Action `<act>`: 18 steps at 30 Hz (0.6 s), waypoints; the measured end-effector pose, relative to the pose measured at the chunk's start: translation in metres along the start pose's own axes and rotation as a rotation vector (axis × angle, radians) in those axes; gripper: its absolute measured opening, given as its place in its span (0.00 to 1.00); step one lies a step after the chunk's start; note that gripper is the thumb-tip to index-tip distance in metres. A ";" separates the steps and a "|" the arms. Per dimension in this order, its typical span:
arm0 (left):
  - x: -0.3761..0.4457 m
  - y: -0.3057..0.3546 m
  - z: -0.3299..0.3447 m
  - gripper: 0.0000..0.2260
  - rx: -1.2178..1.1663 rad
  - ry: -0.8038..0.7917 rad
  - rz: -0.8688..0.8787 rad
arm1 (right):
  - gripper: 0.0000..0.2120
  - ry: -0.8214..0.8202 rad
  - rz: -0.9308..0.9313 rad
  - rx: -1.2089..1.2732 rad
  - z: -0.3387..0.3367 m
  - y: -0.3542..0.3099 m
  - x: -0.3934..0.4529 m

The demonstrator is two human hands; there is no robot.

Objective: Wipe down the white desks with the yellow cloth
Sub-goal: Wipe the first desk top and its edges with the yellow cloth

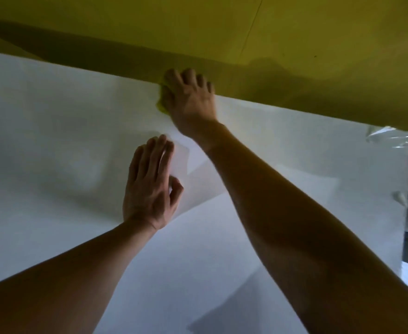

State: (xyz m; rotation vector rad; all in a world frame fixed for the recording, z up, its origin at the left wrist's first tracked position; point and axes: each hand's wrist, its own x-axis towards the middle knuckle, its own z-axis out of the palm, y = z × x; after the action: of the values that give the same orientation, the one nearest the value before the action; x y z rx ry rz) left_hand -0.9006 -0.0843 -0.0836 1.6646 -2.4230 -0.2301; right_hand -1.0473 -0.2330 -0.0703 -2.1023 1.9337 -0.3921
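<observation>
From the head camera, both bare arms reach out over the white surface. The right hand is far out at the back edge of the surface, where it meets the yellow wall. Its fingers curl down over the yellow cloth, pressing it against the surface; only a small bunched bit of cloth shows at the hand's left side. The left hand lies nearer the middle of the surface, well short of the cloth, fingers straight and together, flat on the surface and holding nothing. Clear plastic film wrinkles at the far right corner.
</observation>
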 end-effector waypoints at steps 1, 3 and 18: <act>0.000 0.000 0.000 0.31 -0.001 0.004 -0.001 | 0.20 -0.020 -0.022 0.012 0.002 -0.008 0.007; 0.001 0.000 0.000 0.31 -0.006 0.012 0.013 | 0.20 -0.061 -0.019 0.046 -0.002 0.002 0.008; 0.002 0.003 0.001 0.33 -0.010 0.043 0.026 | 0.22 0.077 0.210 -0.002 -0.051 0.122 -0.064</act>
State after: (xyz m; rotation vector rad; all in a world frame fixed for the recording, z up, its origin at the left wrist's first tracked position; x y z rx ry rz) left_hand -0.9038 -0.0853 -0.0837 1.6156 -2.4072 -0.2003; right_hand -1.1844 -0.1800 -0.0695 -1.8859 2.1724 -0.4326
